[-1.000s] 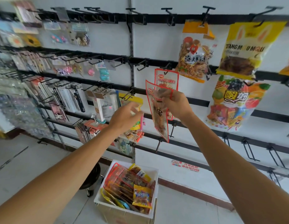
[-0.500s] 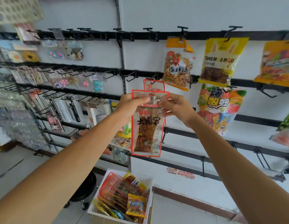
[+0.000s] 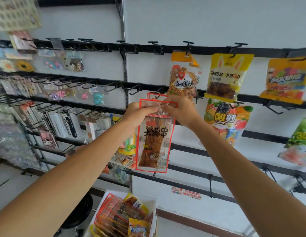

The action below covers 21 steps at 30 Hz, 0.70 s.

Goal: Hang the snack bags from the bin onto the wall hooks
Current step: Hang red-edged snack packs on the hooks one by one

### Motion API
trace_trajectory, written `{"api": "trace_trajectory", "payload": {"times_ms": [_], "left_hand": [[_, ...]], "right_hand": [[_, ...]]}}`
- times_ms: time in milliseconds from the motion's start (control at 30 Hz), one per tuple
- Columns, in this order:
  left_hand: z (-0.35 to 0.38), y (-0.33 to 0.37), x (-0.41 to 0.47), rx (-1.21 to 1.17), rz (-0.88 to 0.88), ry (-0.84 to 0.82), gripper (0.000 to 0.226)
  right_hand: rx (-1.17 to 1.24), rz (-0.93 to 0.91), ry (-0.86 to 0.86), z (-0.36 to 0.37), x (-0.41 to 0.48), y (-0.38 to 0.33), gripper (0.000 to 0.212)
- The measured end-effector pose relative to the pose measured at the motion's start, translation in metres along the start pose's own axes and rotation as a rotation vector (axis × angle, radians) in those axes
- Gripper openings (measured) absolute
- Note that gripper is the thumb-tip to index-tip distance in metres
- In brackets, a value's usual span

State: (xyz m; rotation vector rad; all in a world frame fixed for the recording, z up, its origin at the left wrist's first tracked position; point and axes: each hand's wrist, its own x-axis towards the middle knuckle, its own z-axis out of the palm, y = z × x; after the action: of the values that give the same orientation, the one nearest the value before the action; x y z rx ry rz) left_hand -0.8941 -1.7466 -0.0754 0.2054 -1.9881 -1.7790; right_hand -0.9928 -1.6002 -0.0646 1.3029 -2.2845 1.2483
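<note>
A clear, red-edged snack bag (image 3: 154,142) with brown sticks inside hangs upright in front of the wall. My left hand (image 3: 138,115) pinches its top left corner and my right hand (image 3: 178,111) pinches its top right. Its top edge is level with a black wall hook (image 3: 158,93) that carries an identical red-edged bag (image 3: 151,96), mostly hidden behind it. Below, a white bin (image 3: 154,218) holds several more snack bags.
Snack bags hang to the right: an orange-topped one (image 3: 183,79), a yellow one (image 3: 225,76), a fruit-printed one (image 3: 225,120). Bare hooks (image 3: 135,88) stick out of the black rails. Small goods fill the racks on the left. A black stool (image 3: 80,212) stands beside the bin.
My left hand came across and took the bag's top left corner. The bag turned to face me and both hands raised it toward the hook.
</note>
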Motion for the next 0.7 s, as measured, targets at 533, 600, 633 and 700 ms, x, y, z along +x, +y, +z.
{"api": "trace_trajectory", "payload": {"times_ms": [533, 600, 633, 700], "left_hand": [[-0.047, -0.035, 0.083, 0.047, 0.017, -0.137, 0.007], [-0.046, -0.043, 0.092, 0.009, 0.007, -0.145, 0.012], [-0.046, -0.047, 0.096, -0.011, 0.0, -0.145, 0.013], [-0.045, -0.055, 0.105, -0.03, -0.012, -0.145, 0.013]], "right_hand": [[-0.078, 0.228, 0.066, 0.051, 0.056, 0.018, 0.011], [-0.11, 0.262, 0.082, 0.057, 0.06, 0.024, 0.013], [-0.124, 0.272, 0.085, 0.059, 0.062, 0.026, 0.012], [-0.134, 0.283, 0.103, 0.063, 0.066, 0.031, 0.011]]}}
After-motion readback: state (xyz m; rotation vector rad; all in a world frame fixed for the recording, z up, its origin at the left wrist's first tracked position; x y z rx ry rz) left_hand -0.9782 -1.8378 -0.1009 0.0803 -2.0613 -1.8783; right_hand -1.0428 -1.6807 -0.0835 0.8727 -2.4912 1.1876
